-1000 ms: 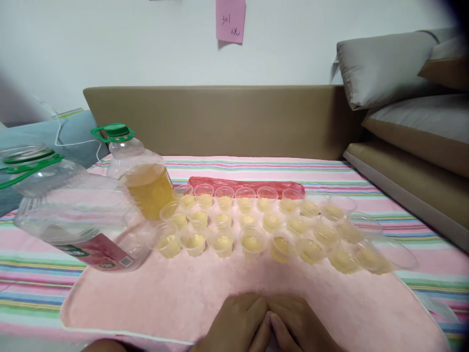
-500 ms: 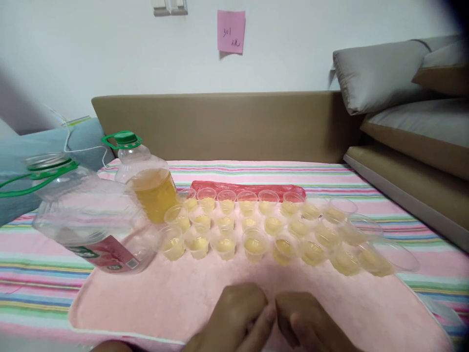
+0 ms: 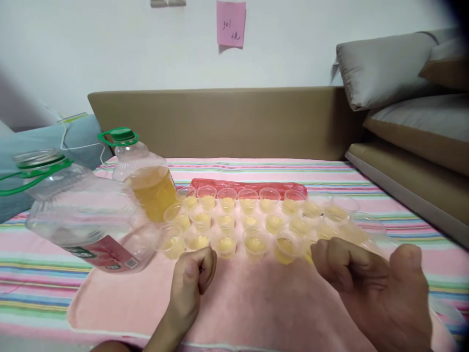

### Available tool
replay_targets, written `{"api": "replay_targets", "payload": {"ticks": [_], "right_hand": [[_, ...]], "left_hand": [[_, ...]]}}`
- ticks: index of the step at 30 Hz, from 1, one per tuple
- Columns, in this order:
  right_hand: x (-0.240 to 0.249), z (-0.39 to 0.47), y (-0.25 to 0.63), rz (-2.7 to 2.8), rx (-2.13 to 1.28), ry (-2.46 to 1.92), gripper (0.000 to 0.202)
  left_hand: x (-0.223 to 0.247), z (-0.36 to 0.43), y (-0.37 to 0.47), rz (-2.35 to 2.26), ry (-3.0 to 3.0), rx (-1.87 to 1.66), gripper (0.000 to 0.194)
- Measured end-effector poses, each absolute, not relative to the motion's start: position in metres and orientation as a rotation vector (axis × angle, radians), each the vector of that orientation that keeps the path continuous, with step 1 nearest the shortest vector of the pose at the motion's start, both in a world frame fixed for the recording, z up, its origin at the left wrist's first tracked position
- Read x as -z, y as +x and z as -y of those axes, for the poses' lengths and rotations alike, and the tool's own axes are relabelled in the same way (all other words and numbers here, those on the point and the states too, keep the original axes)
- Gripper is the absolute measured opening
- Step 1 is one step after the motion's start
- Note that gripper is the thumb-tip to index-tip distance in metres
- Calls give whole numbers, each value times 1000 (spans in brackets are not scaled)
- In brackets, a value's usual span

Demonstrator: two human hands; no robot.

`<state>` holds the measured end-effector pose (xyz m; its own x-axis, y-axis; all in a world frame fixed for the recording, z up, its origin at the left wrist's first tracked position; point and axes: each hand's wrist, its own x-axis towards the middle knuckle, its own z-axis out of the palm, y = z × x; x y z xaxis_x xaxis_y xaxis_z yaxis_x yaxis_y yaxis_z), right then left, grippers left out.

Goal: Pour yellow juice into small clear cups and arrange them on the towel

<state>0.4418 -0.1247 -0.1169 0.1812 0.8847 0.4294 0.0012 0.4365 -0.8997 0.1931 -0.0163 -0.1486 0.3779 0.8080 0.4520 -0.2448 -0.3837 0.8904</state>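
Several small clear plastic cups (image 3: 249, 222) holding yellow liquid stand in rows on a pink towel (image 3: 238, 298). My left hand (image 3: 190, 283) is curled into a loose fist just in front of the near row, holding nothing. Over the right end of the rows, my right hand (image 3: 373, 288) hovers with bent fingers and thumb raised, hiding some cups; nothing shows in its grip. A bottle (image 3: 144, 178) half full of yellow oil with a green cap stands at the left of the cups. In front of it leans an empty clear bottle (image 3: 84, 215) with a green handle.
A red strip (image 3: 249, 186) lies behind the cups on the striped cloth (image 3: 256, 166). A tan headboard (image 3: 220, 122) runs along the back. Grey and tan cushions (image 3: 403, 98) are stacked at the right. A pink note (image 3: 230, 22) hangs on the wall.
My hands were pressed together at the bottom centre. They have separated and moved forward toward the cups, the left to the near row, the right over the right end.
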Motion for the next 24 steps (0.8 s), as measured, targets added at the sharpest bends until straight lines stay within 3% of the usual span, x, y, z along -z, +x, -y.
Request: {"api": "replay_targets", "payload": {"ticks": [6, 10, 24], "right_hand": [[183, 127, 411, 1174, -1150, -984, 86], [215, 128, 410, 1147, -1214, -1018, 86], [200, 118, 418, 935, -1303, -1018, 87]], "left_hand": [[153, 30, 189, -634, 1474, -1011, 80], [156, 33, 194, -780, 1476, -839, 81], [156, 22, 202, -865, 1331, -648, 85]]}}
